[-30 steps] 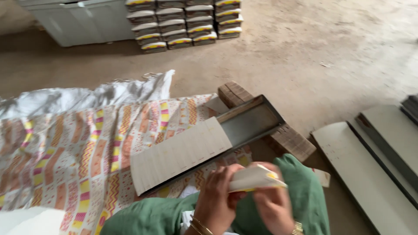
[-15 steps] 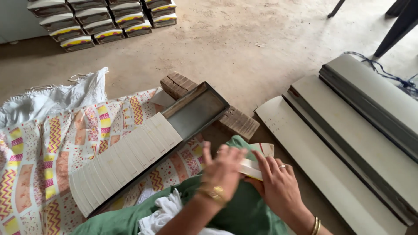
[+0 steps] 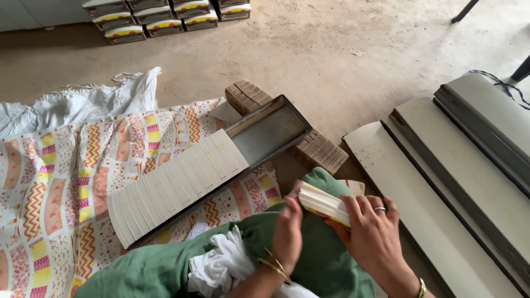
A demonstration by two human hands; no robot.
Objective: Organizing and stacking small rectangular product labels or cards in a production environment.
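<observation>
My right hand (image 3: 375, 237) grips a small stack of flat white cards (image 3: 323, 204) with yellow and red edges, held over my green-clad lap. My left hand (image 3: 287, 232) presses its fingers against the stack's left end. Just ahead lies a long metal tray (image 3: 270, 129), tilted up on wooden blocks (image 3: 320, 150). A long row of white cards (image 3: 176, 185) fills its lower half; the upper half is bare metal.
A patterned cloth (image 3: 66, 182) covers the floor at left, with a white sack (image 3: 77, 105) behind it. Long filled trays (image 3: 452, 182) lie at right. Stacked boxes (image 3: 165, 14) stand at the back on the concrete floor. White fabric (image 3: 218, 265) lies on my lap.
The view has swung to the right, bringing in the trays at right. My hands have squared the card stack up, the left hand now at its end.
</observation>
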